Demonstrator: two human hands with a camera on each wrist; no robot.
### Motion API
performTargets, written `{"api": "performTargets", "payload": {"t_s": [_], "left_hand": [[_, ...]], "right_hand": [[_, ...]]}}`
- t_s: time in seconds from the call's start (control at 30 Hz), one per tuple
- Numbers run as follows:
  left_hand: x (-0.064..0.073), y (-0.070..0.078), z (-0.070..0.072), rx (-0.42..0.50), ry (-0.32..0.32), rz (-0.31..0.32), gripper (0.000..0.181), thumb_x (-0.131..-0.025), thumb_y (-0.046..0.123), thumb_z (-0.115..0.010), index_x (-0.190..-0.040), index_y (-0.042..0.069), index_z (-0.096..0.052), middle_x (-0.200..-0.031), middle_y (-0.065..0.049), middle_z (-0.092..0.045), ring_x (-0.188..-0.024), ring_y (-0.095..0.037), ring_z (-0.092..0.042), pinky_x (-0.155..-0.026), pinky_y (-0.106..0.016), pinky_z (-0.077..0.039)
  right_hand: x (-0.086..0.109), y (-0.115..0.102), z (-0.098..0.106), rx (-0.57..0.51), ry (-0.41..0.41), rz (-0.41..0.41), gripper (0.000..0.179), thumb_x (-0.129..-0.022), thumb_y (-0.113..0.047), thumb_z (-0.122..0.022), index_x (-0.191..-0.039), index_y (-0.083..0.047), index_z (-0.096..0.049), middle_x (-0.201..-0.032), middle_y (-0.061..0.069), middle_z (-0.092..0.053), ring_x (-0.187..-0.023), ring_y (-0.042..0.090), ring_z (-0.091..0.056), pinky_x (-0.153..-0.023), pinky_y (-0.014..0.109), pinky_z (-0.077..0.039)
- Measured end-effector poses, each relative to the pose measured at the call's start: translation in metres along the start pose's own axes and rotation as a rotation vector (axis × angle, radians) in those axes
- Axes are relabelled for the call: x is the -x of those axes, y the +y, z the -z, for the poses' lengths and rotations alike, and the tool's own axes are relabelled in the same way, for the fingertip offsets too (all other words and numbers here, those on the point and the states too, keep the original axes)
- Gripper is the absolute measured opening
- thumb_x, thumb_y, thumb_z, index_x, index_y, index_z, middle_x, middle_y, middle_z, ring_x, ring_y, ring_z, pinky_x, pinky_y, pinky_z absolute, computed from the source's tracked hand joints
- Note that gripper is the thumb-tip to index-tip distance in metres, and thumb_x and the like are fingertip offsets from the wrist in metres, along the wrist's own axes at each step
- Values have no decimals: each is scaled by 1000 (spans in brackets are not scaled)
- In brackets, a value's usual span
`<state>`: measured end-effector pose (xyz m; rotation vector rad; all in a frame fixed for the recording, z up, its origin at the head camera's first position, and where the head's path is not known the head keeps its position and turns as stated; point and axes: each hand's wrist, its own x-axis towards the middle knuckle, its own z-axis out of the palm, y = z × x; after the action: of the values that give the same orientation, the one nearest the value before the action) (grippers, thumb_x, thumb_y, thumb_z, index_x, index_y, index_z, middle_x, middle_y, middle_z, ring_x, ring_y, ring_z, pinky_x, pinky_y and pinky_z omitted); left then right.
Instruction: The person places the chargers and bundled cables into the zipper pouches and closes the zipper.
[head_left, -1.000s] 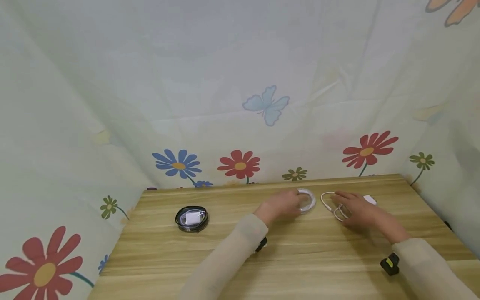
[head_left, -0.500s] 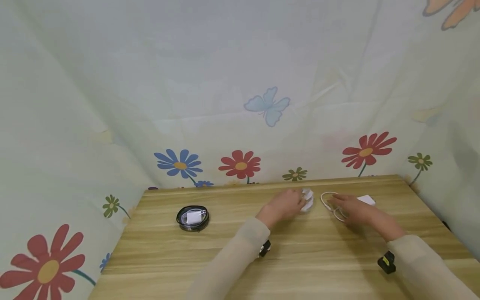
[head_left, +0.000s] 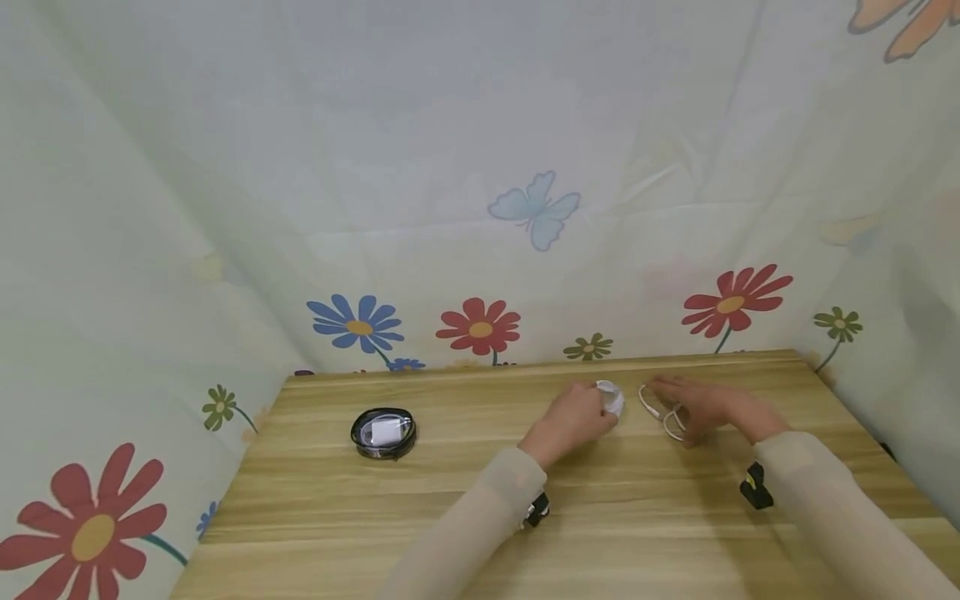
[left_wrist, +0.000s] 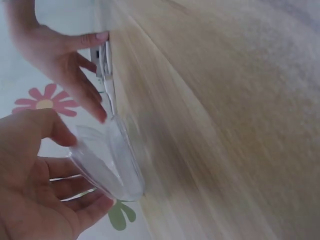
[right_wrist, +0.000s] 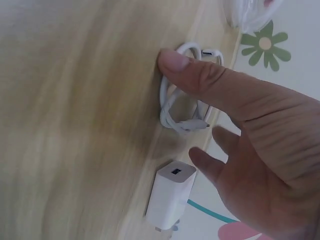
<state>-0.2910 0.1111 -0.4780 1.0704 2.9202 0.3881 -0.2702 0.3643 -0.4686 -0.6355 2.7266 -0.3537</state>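
My left hand (head_left: 568, 421) pinches a clear and whitish plastic ring (left_wrist: 112, 167), thumb on its near rim and fingers on its lower edge, with the ring tipped up at the table's back. To its right my right hand (head_left: 699, 406) spreads over a loosely coiled white charging cable (right_wrist: 167, 105). In the right wrist view the thumb lies across the top of the coil while the other fingers stand apart from the thumb. Beyond those fingers a white charger plug (right_wrist: 172, 195) lies on the table; in the head view the right hand hides it.
A black cable coil (head_left: 383, 433) with a white block inside lies on the left of the wooden table (head_left: 465, 500). A white curtain (head_left: 420, 167) with printed flowers hangs along the table's back edge and sides.
My left hand has closed on the plastic ring and tipped it up from lying flat. My right hand has shifted slightly left over the cable, covering the charger plug in the head view.
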Motion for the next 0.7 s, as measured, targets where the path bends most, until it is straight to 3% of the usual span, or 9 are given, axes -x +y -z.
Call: {"api": "performTargets", "payload": {"t_s": [0.1,0.2,0.3,0.47,0.7], "left_hand": [[4,3,1,9,-1,-16,19,-94,28,-69,-101,10,-71,-101,-1,-65,-81,-11,-56,-68,-21,-49],[7,4,1,15,25,-23,40,-94,23,-70,-130,6,-63,-123,-8,-66,-102,-16,-63,-86,-24,-54],[9,2,-1,42,59,-14,54,-95,17,-69,-144,2,-53,-138,-15,-60,-120,-23,-61,-100,-29,-51],[10,-1,-5,59,82,-18,55,-97,13,-64,-149,2,-48,-143,-14,-57,-125,-23,-60,-100,-30,-52],[9,-4,-1,-59,22,-116,44,-100,7,-59,-144,4,-55,-136,-9,-64,-119,-18,-64,-97,-24,-53]], "right_hand": [[1,1,2,-6,-23,11,98,-67,-11,-94,-151,1,-43,-154,32,-36,-138,53,-37,-106,64,-41],[2,2,1,13,-3,31,90,-67,-10,-94,-145,-1,-51,-146,30,-45,-130,49,-47,-101,61,-46],[5,2,-2,18,40,32,82,-68,-12,-94,-140,-2,-57,-138,27,-51,-123,46,-51,-97,60,-49],[10,5,-7,30,103,40,75,-70,-18,-94,-134,1,-60,-133,30,-53,-121,51,-51,-96,63,-48],[17,10,-6,6,111,38,82,-68,-23,-95,-136,4,-57,-133,33,-51,-119,52,-51,-96,64,-47]]}}
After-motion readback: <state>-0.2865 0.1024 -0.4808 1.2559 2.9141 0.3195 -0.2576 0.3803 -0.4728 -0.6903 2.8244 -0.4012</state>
